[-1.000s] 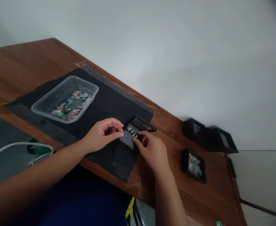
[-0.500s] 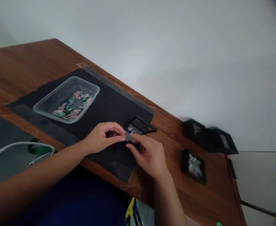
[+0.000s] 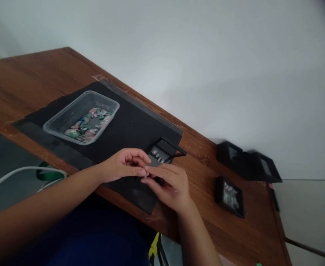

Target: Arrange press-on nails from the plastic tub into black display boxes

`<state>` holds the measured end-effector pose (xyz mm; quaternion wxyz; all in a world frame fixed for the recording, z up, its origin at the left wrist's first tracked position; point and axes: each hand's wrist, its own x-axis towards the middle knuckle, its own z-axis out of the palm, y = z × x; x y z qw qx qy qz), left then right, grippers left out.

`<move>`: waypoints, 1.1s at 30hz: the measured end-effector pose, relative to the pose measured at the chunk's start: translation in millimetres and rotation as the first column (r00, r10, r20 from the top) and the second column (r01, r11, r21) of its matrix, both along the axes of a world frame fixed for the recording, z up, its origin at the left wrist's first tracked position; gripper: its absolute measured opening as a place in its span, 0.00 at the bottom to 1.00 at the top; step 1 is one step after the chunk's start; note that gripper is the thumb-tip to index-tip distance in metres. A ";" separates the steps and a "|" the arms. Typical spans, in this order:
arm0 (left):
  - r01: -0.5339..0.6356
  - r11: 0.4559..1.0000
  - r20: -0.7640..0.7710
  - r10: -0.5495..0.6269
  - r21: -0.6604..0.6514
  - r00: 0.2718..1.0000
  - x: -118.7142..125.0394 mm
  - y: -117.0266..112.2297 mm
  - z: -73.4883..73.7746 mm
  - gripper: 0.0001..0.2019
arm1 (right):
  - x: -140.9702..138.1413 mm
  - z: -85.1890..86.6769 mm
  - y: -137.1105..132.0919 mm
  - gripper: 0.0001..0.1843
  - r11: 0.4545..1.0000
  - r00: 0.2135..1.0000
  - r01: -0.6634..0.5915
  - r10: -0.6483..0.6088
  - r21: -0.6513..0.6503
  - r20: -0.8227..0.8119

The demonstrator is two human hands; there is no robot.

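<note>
Apparently, a small piece [image 3: 145,177] sits between fingertips [image 3: 144,180] — the right hand [image 3: 170,184].

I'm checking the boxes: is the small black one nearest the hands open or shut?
Open: the black box has its lid raised, and small pieces show inside.

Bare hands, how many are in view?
2: the left hand and the right hand, close together by the open black case. No others show.
</note>
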<state>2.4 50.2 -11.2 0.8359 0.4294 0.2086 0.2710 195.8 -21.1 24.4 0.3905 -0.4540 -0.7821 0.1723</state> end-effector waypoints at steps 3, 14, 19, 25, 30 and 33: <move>0.012 1.000 0.033 -0.012 0.003 0.999 -0.7 0.3 -0.9 0.14 | -1.2 -1.4 0.1 0.07 0.999 1.000 0.010 -0.009 0.034 -0.030; -0.007 0.999 0.040 0.006 0.039 0.999 -0.2 1.4 -1.1 0.15 | -10.3 -2.1 -1.3 0.05 0.997 0.984 0.072 -0.069 0.011 -0.167; 0.000 1.000 -0.020 0.000 0.014 1.000 -1.2 2.7 -2.6 0.17 | -9.4 -4.9 -1.4 0.07 0.996 0.981 0.088 -0.087 -0.001 -0.175; 0.043 0.998 0.075 -0.040 -0.039 0.996 -0.9 2.7 -1.0 0.15 | -6.7 -3.3 0.8 0.06 0.997 0.983 0.065 -0.057 0.038 -0.174; 0.064 0.998 0.111 -0.061 -0.020 0.992 -1.6 2.4 -1.6 0.15 | -6.3 -2.1 1.0 0.06 0.996 0.992 0.060 -0.052 0.071 -0.115; 0.067 0.998 0.105 -0.066 -0.006 0.992 -1.6 2.5 -2.3 0.16 | -5.7 -3.0 0.5 0.06 0.995 0.995 0.060 -0.053 0.081 -0.086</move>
